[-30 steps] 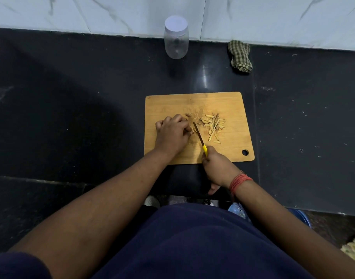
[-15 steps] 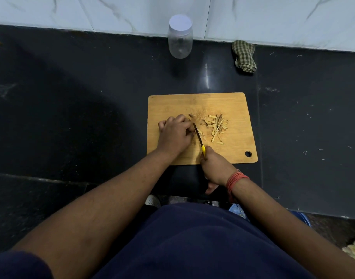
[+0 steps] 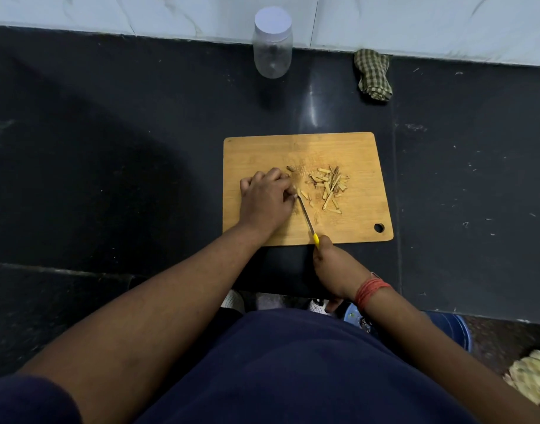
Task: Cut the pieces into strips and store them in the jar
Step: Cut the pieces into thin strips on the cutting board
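1. Where the dark stone table (image 3: 109,148) carries it, the wooden cutting board (image 3: 348,148) lies flat near the table's front edge; every place below is given from this board.
2. Left hand (image 3: 264,198): on the board's left half, fingers curled down and bunched over a small piece at their tips; the piece itself is mostly hidden.
3. Right hand (image 3: 334,267): just off the board's near edge, fingers clamped round the yellow handle of a small knife (image 3: 307,218).
4. Knife blade: slants from the board's near edge up to the left hand's fingertips, tip touching or just beside them.
5. Cut strips (image 3: 328,188): a loose pale pile right of the board's centre, apart from the left hand; one short strip (image 3: 304,194) lies between pile and blade.
6. Small brown scrap (image 3: 291,168): on the board just beyond the left hand's fingers.
7. Clear jar (image 3: 272,47) with a white lid on: upright well beyond the board's far edge, against the white marble wall.
8. Checked cloth (image 3: 373,75): bunched beyond the board's far right corner, right of the jar.
9. Hanging hole (image 3: 379,228): in the board's near right corner.
10. Red thread band (image 3: 371,289): on the right wrist, nearer the person than the board.
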The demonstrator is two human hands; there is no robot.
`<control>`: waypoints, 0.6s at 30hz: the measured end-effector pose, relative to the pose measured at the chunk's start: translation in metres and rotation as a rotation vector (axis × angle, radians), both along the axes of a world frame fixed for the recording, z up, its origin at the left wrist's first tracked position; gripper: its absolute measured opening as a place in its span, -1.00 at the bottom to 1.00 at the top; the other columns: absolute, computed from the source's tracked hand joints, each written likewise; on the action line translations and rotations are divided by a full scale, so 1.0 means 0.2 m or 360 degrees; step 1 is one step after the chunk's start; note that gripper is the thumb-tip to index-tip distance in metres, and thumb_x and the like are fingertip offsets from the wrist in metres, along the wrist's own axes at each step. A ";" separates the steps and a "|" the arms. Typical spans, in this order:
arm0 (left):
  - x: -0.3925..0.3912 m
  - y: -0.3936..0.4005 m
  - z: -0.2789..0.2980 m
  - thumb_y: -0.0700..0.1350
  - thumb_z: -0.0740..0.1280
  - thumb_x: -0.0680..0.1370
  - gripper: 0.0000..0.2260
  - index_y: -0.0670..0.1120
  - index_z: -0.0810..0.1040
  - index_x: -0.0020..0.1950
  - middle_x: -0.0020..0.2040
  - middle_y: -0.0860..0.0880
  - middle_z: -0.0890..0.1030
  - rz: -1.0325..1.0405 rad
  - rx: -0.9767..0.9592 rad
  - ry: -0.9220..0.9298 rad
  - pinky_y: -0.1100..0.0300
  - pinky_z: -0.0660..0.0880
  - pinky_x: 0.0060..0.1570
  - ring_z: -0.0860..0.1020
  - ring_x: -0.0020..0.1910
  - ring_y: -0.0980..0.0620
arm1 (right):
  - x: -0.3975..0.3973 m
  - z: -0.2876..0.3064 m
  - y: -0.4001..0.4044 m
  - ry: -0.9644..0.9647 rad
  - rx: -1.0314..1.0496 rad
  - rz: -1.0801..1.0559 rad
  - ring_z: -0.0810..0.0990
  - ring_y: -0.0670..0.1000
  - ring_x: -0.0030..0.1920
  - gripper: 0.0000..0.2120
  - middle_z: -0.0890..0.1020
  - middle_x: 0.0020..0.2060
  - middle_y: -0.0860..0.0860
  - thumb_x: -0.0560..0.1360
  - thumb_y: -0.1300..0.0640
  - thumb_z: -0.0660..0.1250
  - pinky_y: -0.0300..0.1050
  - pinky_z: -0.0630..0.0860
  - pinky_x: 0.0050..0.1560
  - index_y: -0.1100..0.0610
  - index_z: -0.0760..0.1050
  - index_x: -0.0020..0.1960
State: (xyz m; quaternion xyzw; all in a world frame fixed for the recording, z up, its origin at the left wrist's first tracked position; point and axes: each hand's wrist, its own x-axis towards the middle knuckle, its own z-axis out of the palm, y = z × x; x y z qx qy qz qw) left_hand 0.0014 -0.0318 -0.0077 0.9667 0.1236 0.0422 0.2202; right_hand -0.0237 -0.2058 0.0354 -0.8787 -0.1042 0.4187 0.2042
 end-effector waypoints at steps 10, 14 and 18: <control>-0.03 0.01 -0.03 0.00 0.36 0.56 -0.89 0.04 0.61 0.06 0.17 0.12 0.58 -0.0119 0.0087 -0.0094 0.04 0.19 0.11 0.43 0.17 0.00 | -0.01 0.07 -0.05 -0.0058 0.0186 -0.0176 0.53 0.07 -0.45 -0.71 0.49 -0.24 0.12 0.66 0.18 0.04 -0.23 0.39 -0.64 0.12 0.20 0.38; -0.07 0.03 -0.03 0.00 0.32 0.58 -0.86 0.02 0.58 0.10 0.17 0.09 0.59 -0.0103 0.0088 -0.0209 0.01 0.24 0.11 0.44 0.17 0.01 | 0.03 0.08 -0.01 -0.0037 0.0195 -0.0106 0.54 0.09 -0.45 -0.73 0.49 -0.23 0.12 0.66 0.19 0.03 -0.10 0.49 -0.58 0.15 0.19 0.35; -0.11 0.08 -0.05 0.00 0.31 0.59 -0.84 -0.01 0.57 0.12 0.15 0.05 0.57 -0.0019 0.0132 -0.0213 0.02 0.25 0.10 0.43 0.15 -0.02 | 0.03 0.06 0.03 -0.0013 0.0171 -0.0011 0.51 0.04 -0.37 -0.72 0.49 -0.22 0.10 0.66 0.18 0.04 0.13 0.60 -0.24 0.18 0.21 0.36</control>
